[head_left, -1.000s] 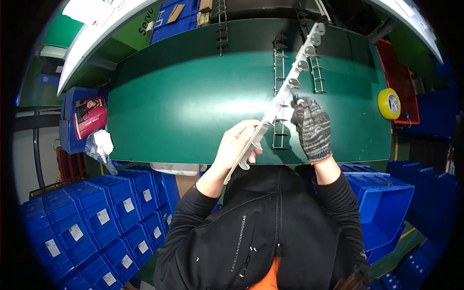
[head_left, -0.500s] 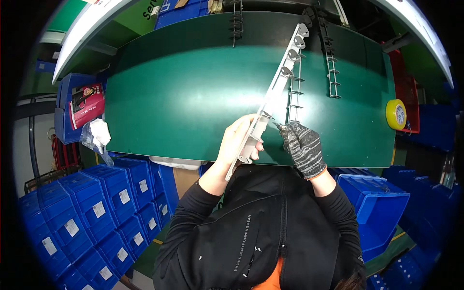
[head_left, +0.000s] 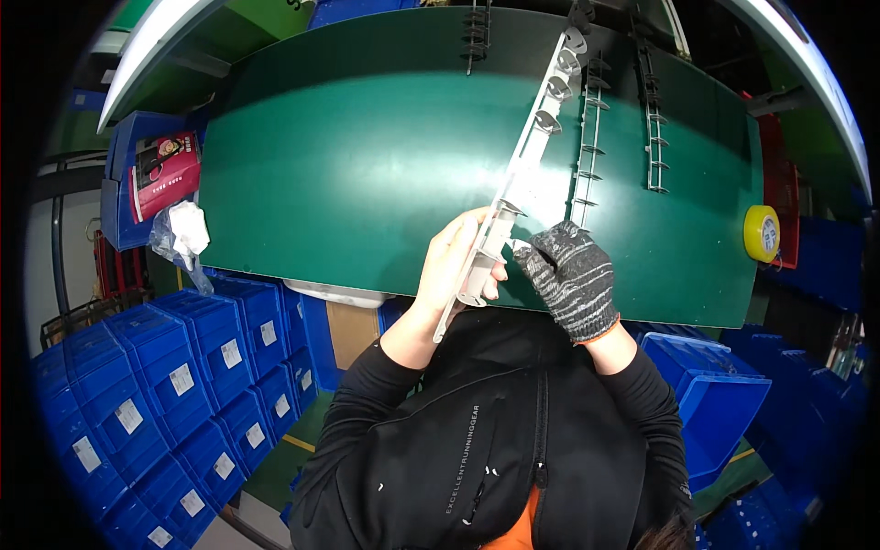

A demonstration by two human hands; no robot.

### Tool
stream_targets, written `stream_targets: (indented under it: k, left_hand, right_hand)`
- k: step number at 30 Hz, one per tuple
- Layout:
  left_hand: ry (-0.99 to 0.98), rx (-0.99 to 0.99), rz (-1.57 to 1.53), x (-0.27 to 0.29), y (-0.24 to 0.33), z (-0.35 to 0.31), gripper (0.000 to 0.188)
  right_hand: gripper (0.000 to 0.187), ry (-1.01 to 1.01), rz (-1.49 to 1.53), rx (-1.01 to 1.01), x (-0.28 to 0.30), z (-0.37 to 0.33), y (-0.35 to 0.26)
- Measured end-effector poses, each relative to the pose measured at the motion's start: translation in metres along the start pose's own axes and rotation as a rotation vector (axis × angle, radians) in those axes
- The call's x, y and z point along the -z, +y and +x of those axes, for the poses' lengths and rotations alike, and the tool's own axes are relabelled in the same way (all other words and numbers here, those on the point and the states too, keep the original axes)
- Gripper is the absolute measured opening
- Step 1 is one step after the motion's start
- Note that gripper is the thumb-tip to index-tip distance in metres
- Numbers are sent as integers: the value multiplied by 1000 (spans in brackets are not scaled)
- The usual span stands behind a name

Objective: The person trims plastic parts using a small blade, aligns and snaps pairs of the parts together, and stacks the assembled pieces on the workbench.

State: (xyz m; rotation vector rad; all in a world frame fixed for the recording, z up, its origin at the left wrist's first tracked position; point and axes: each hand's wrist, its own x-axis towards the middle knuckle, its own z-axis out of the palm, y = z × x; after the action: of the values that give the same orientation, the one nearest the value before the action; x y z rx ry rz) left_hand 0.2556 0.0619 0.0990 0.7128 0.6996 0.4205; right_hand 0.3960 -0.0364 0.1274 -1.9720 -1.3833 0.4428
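white, long and narrow, the strip [head_left: 524, 179] lies between the two hands, its long axis on a slant: the near end sits low and to the left, in front of the black jacket [head_left: 440, 403], and the far end reaches up and to the right, out over the green table [head_left: 367, 165]. grey rounded tabs [head_left: 547, 122] stand along the right side of its far part, with similar fittings lower down by the grip.

the bare left hand [head_left: 447, 261] is the nearer one, in contact with the strip close to its lower end. its palm is on the left side, and its fingertips come round to show on the right, so the hand is curled firmly about the strip. most of the length runs beyond that grip, away from the person.

the gloved right hand [head_left: 570, 280] is just to the right of the strip's lower part, about level with the left hand. its fingers are bent, thumb and fingertips drawn together and aimed left at the strip. something small and pale shows at their tip; whether it is a held piece, or whether it touches the strip, i cannot tell. just beyond that hand, a thin dark rack [head_left: 587, 163] lies on the table.
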Motion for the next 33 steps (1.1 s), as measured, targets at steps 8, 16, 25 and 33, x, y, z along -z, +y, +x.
stream_targets:
  k: [8, 16, 25, 33]
  left_hand:
    - [94, 15, -10, 23, 5, 4, 41]
    - [355, 29, 432, 133, -31, 1, 32]
    - [328, -282, 1191, 109, 26, 46, 28]
    - [161, -534, 91, -21, 80, 97, 25]
  right_hand:
    - [16, 169, 34, -141, 1, 13, 42]
    - [42, -44, -576, -452, -19, 43, 93]
    - [26, -46, -559, -142, 6, 5, 96]
    - [27, -167, -248, 339, 31, -41, 38]
